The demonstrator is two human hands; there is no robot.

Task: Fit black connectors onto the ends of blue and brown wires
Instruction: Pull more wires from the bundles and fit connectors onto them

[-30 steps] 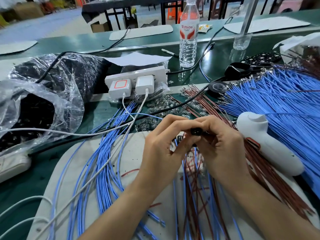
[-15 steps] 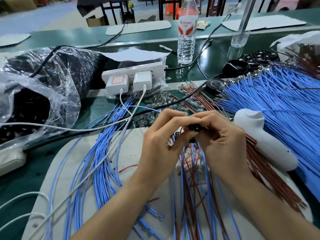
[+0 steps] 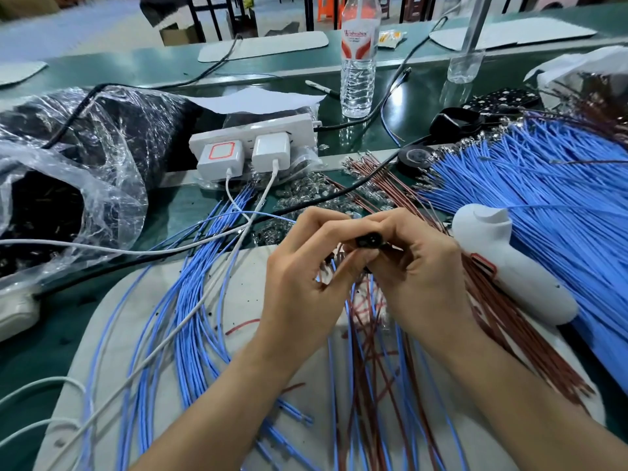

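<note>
A small black connector (image 3: 370,240) sits between the fingertips of both hands, its open end with two holes facing me. My left hand (image 3: 306,277) pinches it from the left with thumb and forefinger. My right hand (image 3: 414,270) curls round it from the right. Blue and brown wires (image 3: 367,334) hang down from under the hands onto a pale mat (image 3: 112,338). A big fan of loose blue wires (image 3: 543,198) lies at the right, and brown wires (image 3: 503,321) run beside it. More blue wires (image 3: 193,300) lie on the mat at the left.
A white handheld device (image 3: 509,266) lies just right of my right hand. Behind the hands are a white power strip (image 3: 251,137) with two chargers, small clear parts (image 3: 306,195), a water bottle (image 3: 358,59), black tape (image 3: 416,158) and a clear plastic bag (image 3: 68,171) of black parts at the left.
The hands stay together on the connector. It has turned so its open end now faces me; the view has shifted slightly.
</note>
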